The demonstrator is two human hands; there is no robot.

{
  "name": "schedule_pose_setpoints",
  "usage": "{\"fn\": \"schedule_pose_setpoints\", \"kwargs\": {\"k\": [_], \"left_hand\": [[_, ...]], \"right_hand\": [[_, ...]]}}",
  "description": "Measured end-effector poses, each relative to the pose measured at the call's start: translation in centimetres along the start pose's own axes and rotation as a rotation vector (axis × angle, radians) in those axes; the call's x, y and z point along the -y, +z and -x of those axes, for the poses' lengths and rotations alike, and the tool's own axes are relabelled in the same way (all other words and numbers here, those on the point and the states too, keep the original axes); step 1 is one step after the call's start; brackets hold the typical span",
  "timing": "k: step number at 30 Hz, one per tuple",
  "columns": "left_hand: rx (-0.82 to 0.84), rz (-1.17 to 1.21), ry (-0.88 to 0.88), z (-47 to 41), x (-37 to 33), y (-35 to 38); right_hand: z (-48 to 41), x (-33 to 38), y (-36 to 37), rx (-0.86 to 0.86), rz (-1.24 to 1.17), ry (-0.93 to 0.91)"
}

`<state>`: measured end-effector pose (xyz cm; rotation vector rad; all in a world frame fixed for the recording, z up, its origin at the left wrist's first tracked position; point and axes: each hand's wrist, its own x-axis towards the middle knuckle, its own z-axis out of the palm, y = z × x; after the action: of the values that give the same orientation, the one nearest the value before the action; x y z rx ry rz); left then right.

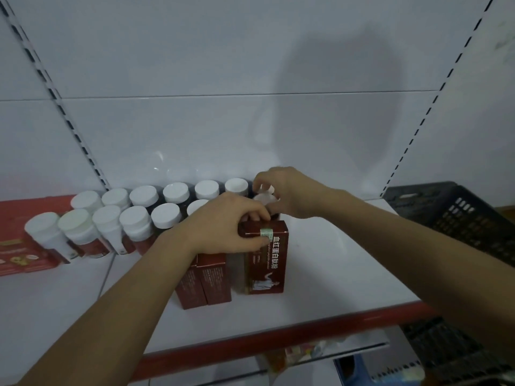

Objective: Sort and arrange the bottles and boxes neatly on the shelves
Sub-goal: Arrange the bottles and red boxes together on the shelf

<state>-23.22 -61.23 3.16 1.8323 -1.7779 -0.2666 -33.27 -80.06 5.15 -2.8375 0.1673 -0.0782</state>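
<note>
Presently, both bare forearms are extended over the white shelf, the left from the lower left corner and the right from the right edge.

The left hand is arched, knuckles up, over the top of an upright dark red box. Its fingers are curled over the far top edge, and the thumb is pressed on the front face beside a small green seal sticker. The box is thus gripped at its lid end. Its base sits at shelf level, though contact cannot be confirmed.

The right hand is bent down at the wrist. Its fingertips are closed round the white cap of the end bottle, which stands directly behind the held box at the right end of the rows.

The held box is a tall, glossy carton. White lettering is printed down its front, with a white-clad figure near the base. Two matching cartons are stood just to its left, side by side and partly hidden under the left wrist.

The bottles are cylindrical, with smooth round white caps. They are set in two rows along the white back panel.

The shelf is smooth and edged with a red front lip. Flat red packs are laid at the far left. A black perforated plastic crate is seen at the right.
</note>
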Motion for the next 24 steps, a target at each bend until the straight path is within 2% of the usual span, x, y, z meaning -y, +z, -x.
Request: {"fn": "schedule_pose_setpoints", "kwargs": {"k": [2, 5, 6, 8, 10, 12, 16, 18, 21, 22, 24], "left_hand": [[-0.020, -0.008, 0.020, 0.0, 0.0, 0.0], [-0.108, -0.044, 0.037, 0.1, 0.0, -0.1], [-0.146, -0.051, 0.037, 0.1, 0.0, -0.1], [-0.200, -0.044, 0.050, 0.2, -0.1, -0.2], [-0.215, -0.043, 0.067, 0.1, -0.3, -0.1], [-0.214, -0.070, 0.073, 0.0, -0.5, 0.0], [-0.250, -0.117, 0.077, 0.2, -0.4, -0.1], [-0.299, -0.132, 0.038, 0.3, -0.2, 0.0], [-0.318, -0.154, -0.015, 0.1, 0.0, 0.3], [-0.319, -0.158, -0.027, -0.1, 0.0, 0.4], [-0.322, -0.167, -0.062, -0.3, -0.2, 0.5]], "right_hand": [[1.2, -0.5, 0.7, -0.157, -0.184, 0.012], [3.6, -0.9, 1.9, -0.515, -0.454, 0.067], [4.3, -0.8, 2.4, -0.585, -0.572, 0.075], [5.7, -0.5, 4.2, -0.574, -0.857, 0.041], [6.7, -0.2, 6.7, -0.453, -1.007, -0.024], [7.2, 0.2, 8.8, -0.370, -1.023, -0.020], [8.0, -1.2, 9.9, -0.432, -1.040, -0.003], [8.4, -2.3, 9.2, -0.538, -1.047, 0.039], [7.8, -4.4, 7.7, -0.808, -0.912, 0.181], [7.1, -5.1, 7.1, -0.844, -0.858, 0.213], [5.4, -6.6, 6.1, -0.781, -0.796, 0.256]]}}
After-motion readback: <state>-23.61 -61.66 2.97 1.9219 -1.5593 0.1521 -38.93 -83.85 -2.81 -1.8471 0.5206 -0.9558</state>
